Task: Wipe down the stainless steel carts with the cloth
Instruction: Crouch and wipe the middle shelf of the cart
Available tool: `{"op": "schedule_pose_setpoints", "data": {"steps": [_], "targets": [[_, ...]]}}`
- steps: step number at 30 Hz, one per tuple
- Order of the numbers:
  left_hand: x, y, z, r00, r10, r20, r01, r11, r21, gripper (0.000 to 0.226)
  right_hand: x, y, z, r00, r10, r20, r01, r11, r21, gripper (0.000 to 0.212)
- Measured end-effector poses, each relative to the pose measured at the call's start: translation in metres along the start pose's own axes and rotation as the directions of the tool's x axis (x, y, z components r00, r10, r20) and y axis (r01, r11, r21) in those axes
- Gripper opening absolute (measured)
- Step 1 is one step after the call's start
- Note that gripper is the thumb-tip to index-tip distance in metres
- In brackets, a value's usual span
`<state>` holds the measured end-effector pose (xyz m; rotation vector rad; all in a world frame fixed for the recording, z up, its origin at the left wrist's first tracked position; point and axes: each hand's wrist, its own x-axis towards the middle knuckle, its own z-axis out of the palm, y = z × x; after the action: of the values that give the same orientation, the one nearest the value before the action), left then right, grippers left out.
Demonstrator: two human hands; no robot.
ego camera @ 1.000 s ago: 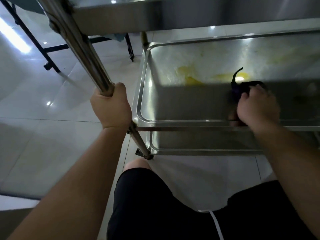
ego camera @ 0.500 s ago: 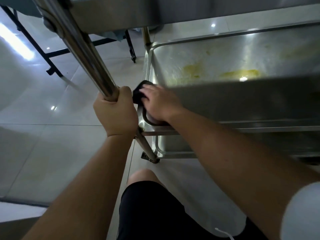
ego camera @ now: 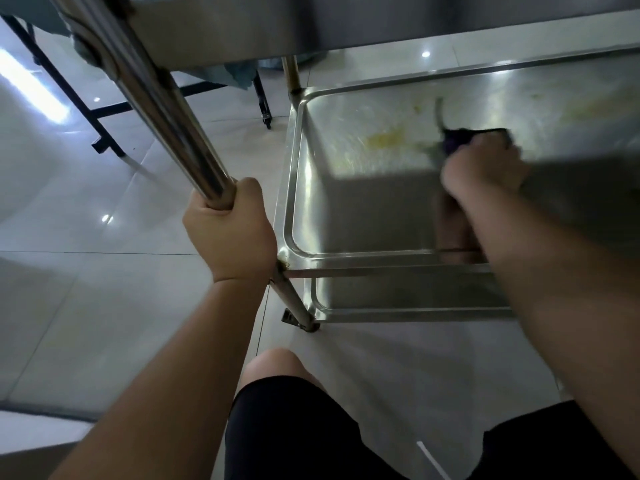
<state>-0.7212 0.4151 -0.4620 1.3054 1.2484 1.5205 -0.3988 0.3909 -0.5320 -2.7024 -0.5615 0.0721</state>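
Observation:
A stainless steel cart stands in front of me, seen from above. Its middle shelf (ego camera: 346, 261) is a shallow tray with yellow smears (ego camera: 386, 138) on the lit far part. My right hand (ego camera: 483, 169) holds a dark cloth (ego camera: 460, 136) down on that shelf, right of the biggest smear; the hand is blurred by motion. A thin dark tail of the cloth sticks up behind it. My left hand (ego camera: 230, 232) grips the cart's slanted steel post (ego camera: 166, 109) at the near left corner. A lower shelf (ego camera: 398, 313) shows beneath.
The cart's top shelf (ego camera: 346, 19) overhangs the upper part of the view. Pale glossy floor tiles (ego camera: 86, 271) spread to the left. A black metal frame (ego camera: 104, 133) stands on the floor at the back left. My knee in black shorts (ego camera: 294, 427) is close to the cart.
My right hand swept with the cloth from mid-shelf to the shelf's near left corner, then back right and farther in, toward the yellow smears. My left hand kept its grip on the post.

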Motion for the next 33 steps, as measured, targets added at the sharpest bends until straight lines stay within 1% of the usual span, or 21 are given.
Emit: {"op": "schedule_pose_setpoints", "data": {"steps": [2, 3, 4, 5, 7, 10, 11, 14, 15, 17, 18, 19, 20, 22, 23, 24, 25, 29, 30, 31, 33], "targets": [[0.000, -0.001, -0.001, 1.000, -0.008, -0.009, 0.008, 1.000, -0.003, 0.042, -0.037, -0.050, 0.017, 0.985, -0.151, 0.086, 0.144, 0.987, 0.077, 0.048], [0.001, -0.002, -0.001, 1.000, -0.009, -0.011, 0.009, 1.000, -0.003, 0.042, -0.059, -0.075, 0.028, 0.950, -0.280, 0.137, 0.269, 0.959, 0.092, 0.046], [0.001, -0.002, 0.000, 1.000, -0.006, -0.012, 0.006, 1.000, -0.001, 0.042, -0.080, -0.100, 0.037, 0.887, -0.418, 0.198, 0.403, 0.908, 0.112, 0.043], [0.000, -0.002, 0.000, 1.000, 0.001, -0.014, -0.001, 1.000, 0.002, 0.042, -0.098, -0.121, 0.045, 0.802, -0.535, 0.264, 0.516, 0.844, 0.145, 0.043], [-0.001, -0.001, 0.000, 1.000, 0.018, -0.013, -0.018, 1.000, -0.001, 0.041, -0.124, -0.147, 0.053, 0.635, -0.682, 0.364, 0.658, 0.724, 0.208, 0.048], [0.000, 0.000, -0.001, 1.000, 0.021, -0.013, -0.021, 1.000, -0.006, 0.040, -0.141, -0.146, 0.048, 0.489, -0.777, 0.396, 0.751, 0.606, 0.263, 0.052], [-0.001, 0.000, 0.000, 1.000, 0.015, -0.017, -0.015, 1.000, -0.005, 0.037, -0.147, -0.135, 0.043, 0.424, -0.805, 0.416, 0.777, 0.559, 0.289, 0.052], [-0.002, 0.003, 0.001, 1.000, 0.001, -0.030, -0.002, 1.000, -0.022, 0.022, -0.172, -0.093, 0.028, 0.183, -0.867, 0.463, 0.824, 0.392, 0.410, 0.050], [-0.003, 0.003, 0.001, 0.999, -0.008, -0.033, 0.007, 0.999, -0.033, 0.023, -0.175, -0.079, 0.022, 0.129, -0.870, 0.475, 0.817, 0.364, 0.446, 0.050], [-0.003, 0.002, 0.000, 0.999, -0.022, -0.039, 0.021, 0.999, -0.034, 0.023, -0.167, -0.068, 0.013, 0.066, -0.874, 0.482, 0.814, 0.327, 0.480, 0.048], [-0.004, 0.002, -0.001, 0.999, -0.028, -0.036, 0.027, 0.999, -0.029, 0.023, -0.160, -0.071, 0.013, 0.065, -0.876, 0.478, 0.820, 0.319, 0.474, 0.047], [-0.003, 0.001, -0.001, 0.999, -0.033, -0.031, 0.032, 0.999, -0.026, 0.023, -0.153, -0.078, 0.013, 0.099, -0.873, 0.478, 0.821, 0.343, 0.456, 0.047], [-0.002, 0.002, -0.002, 0.999, -0.034, -0.030, 0.033, 0.999, -0.018, 0.023, -0.146, -0.089, 0.015, 0.170, -0.864, 0.474, 0.810, 0.396, 0.432, 0.047], [-0.001, 0.001, -0.002, 0.999, -0.025, -0.020, 0.025, 1.000, -0.005, 0.022, -0.139, -0.112, 0.022, 0.351, -0.817, 0.458, 0.764, 0.533, 0.365, 0.048], [-0.001, 0.000, -0.002, 1.000, -0.021, -0.015, 0.020, 1.000, -0.004, 0.021, -0.139, -0.119, 0.027, 0.407, -0.792, 0.455, 0.748, 0.575, 0.331, 0.049], [-0.001, -0.001, -0.003, 1.000, -0.015, -0.015, 0.015, 1.000, -0.004, 0.023, -0.143, -0.122, 0.030, 0.424, -0.784, 0.454, 0.746, 0.587, 0.316, 0.050], [-0.001, -0.002, -0.003, 1.000, -0.009, -0.018, 0.009, 1.000, -0.003, 0.027, -0.147, -0.120, 0.031, 0.411, -0.789, 0.456, 0.752, 0.577, 0.319, 0.051], [-0.003, 0.001, -0.001, 0.999, -0.014, -0.030, 0.014, 1.000, -0.005, 0.029, -0.169, -0.073, 0.015, 0.264, -0.841, 0.472, 0.786, 0.471, 0.400, 0.050], [-0.004, 0.002, -0.001, 0.999, -0.016, -0.028, 0.016, 1.000, 0.002, 0.031, -0.174, -0.059, 0.009, 0.246, -0.849, 0.468, 0.797, 0.452, 0.401, 0.049], [-0.005, 0.003, 0.000, 1.000, -0.018, -0.022, 0.019, 1.000, 0.005, 0.032, -0.176, -0.047, 0.004, 0.244, -0.853, 0.461, 0.807, 0.442, 0.391, 0.048], [-0.006, 0.006, 0.000, 0.999, -0.030, -0.009, 0.030, 0.999, 0.010, 0.028, -0.173, -0.024, -0.008, 0.276, -0.853, 0.442, 0.827, 0.445, 0.342, 0.048]]}}
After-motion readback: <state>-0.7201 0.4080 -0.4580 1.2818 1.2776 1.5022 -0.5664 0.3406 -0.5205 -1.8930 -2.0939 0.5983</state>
